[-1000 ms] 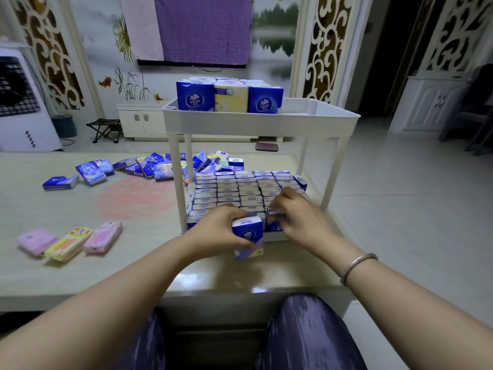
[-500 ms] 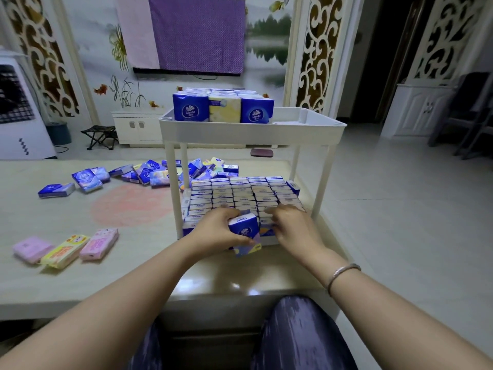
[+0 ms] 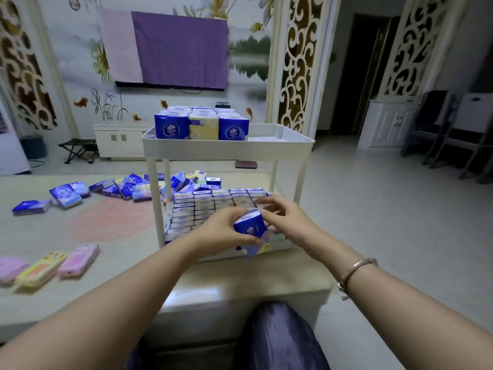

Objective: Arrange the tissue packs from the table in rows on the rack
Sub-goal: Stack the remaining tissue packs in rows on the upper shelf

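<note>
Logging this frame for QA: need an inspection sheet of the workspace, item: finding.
Surface: glossy beige table with a faint pink circle.
Job's things: white plastic two-tier rack; rows of packs on both tiers; blue tissue pack held above the lower tier's front.
Clutter: loose blue packs left of the rack; pink and yellow packs near-left.
Grip: left hand holds the blue pack; right hand fingers curled at it, contact unclear.
Cables: nothing seen on the table.
Surroundings: purple cloth-covered wall screen, folding chairs.

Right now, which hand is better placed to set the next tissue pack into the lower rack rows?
Right hand: its fingers are free beside the blue pack, over the rows; the left hand grips the stack.
</note>
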Available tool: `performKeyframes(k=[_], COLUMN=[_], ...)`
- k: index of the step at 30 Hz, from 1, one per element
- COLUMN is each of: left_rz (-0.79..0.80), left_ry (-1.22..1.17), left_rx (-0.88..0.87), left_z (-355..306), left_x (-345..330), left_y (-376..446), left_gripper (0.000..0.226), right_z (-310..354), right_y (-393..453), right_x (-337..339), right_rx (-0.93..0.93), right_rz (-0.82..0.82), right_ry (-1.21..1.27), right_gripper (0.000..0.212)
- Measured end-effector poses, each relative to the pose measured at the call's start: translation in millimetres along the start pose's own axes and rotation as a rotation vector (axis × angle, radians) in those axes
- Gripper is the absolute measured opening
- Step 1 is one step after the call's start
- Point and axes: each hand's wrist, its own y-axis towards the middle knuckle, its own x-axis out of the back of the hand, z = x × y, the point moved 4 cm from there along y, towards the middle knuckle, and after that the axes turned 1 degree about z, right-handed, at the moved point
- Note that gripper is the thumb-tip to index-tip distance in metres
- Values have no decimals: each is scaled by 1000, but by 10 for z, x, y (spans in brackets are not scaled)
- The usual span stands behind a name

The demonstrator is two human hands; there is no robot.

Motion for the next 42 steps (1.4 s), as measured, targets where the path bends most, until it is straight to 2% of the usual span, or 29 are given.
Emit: performKeyframes(k=[3, 5, 8, 10, 12, 15, 17, 19, 21, 24, 27, 29, 32, 35, 38, 40, 42], left_rz=[61, 58, -36, -118, -172, -219, -281, -320, -337, -347, -354, -366, -371, -350, -325, -303, -261], left_ry=[45, 53, -16, -64, -70, -147, -222, -272, -310, -362, -324, -315, -305, -277, -282, -267, -255], left_rx=[-35, -33, -11, 76, 158, 233, 263, 254, 241, 240, 238, 241, 244, 260, 262, 257, 245], left_z=[-139, -171, -119, 28, 228, 516, 665, 739, 776, 821, 853, 856, 835, 825, 820, 813, 797], left_x=[9, 45, 126, 183, 200, 141, 120, 129, 141, 143, 131, 125, 112, 98, 73, 57, 29], left_y=[97, 172, 315, 414, 494, 534, 519, 509, 506, 514, 513, 510, 504, 498, 510, 522, 535], left_gripper=[26, 28, 31, 29, 26, 22, 22, 17, 14, 15, 17, 17, 20, 25, 37, 45, 49], right_z=[36, 72, 146, 208, 244, 138, 45, -37, -143, -316, -433, -477, -474, -456, -370, -289, -232], right_y=[49, 124, 270, 341, 417, 594, 676, 733, 789, 846, 881, 885, 849, 770, 647, 558, 487], right_x=[111, 171, 283, 335, 300, 129, 51, 25, -4, -22, -15, -9, -18, 5, -5, -69, -126], right_rx=[-52, -46, 28, 130, 215, 166, 84, -11, -107, -282, -353, -398, -456, -420, -189, -90, -89], right_rz=[86, 64, -212, -428, -504, -397, -353, -341, -325, -389, -436, -390, -280, -274, -342, -226, -74], right_ry=[4, -27, -139, -354, -650, -1110, -1240, -1228, -1203, -972, -730, -612, -541, -494, -376, -271, -247], right_gripper=[28, 24, 17, 18, 24, 46, 61, 73, 75, 60, 42, 28, 24, 30, 31, 27, 23])
